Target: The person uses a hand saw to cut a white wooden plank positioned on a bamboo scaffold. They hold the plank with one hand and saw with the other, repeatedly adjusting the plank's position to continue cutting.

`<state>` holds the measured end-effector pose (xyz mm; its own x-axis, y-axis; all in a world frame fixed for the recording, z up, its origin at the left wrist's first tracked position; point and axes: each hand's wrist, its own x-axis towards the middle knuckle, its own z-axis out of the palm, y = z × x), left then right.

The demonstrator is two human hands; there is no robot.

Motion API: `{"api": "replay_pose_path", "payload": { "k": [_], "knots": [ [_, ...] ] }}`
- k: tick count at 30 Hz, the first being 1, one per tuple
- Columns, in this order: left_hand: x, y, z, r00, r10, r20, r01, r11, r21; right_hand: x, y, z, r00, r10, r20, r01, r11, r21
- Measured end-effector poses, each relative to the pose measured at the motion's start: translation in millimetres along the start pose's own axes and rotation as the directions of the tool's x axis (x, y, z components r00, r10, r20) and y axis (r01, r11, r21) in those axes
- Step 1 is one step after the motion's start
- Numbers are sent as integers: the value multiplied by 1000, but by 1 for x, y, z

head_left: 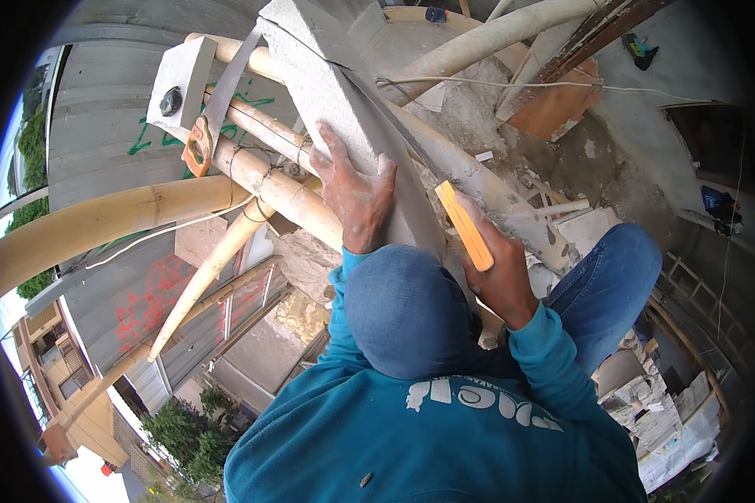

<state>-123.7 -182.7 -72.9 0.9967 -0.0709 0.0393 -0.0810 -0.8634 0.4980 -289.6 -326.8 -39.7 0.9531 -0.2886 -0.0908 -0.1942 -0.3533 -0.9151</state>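
Observation:
A long white masonry block (319, 92) slants up and away in front of me, resting on bamboo poles. My left hand (354, 186) grips it, with the thumb on its face and fingers at its left edge. My right hand (505, 267) is closed round the yellow-orange handle (464, 226) of a saw. Its thin dark blade runs along the block's right side towards a dark line across the far part. A second handsaw (200, 147) with a wooden handle lies to the left, its blade leaning up beside the block.
A shorter white block (183, 80) with a dark lump (170, 101) on it sits on the poles at far left. Thick bamboo poles (126, 220), tied with wire, cross the left side. Rubble (554, 201) and a brown board (558, 101) lie below at right.

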Motion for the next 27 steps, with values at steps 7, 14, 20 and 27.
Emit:
{"api": "replay_pose_path", "payload": {
  "k": [7, 14, 20, 27],
  "knots": [
    [3, 17, 10, 997, 46, 66, -43, 998, -43, 126, 18, 28, 999, -22, -44, 18, 996, -84],
    [0, -1, -2, 1000, -5, 18, 5, 1000, -11, 17, 4, 9, 999, 33, -18, -34, 999, -22],
    [-2, 13, 8, 998, 54, 43, -53, 998, -20, 96, 20, 20, 999, 36, -26, -37, 999, -31],
    [5, 14, -1, 998, 9, 54, -7, 999, -32, 95, -2, 26, 999, 51, -4, -51, 999, -6]
  ]
}}
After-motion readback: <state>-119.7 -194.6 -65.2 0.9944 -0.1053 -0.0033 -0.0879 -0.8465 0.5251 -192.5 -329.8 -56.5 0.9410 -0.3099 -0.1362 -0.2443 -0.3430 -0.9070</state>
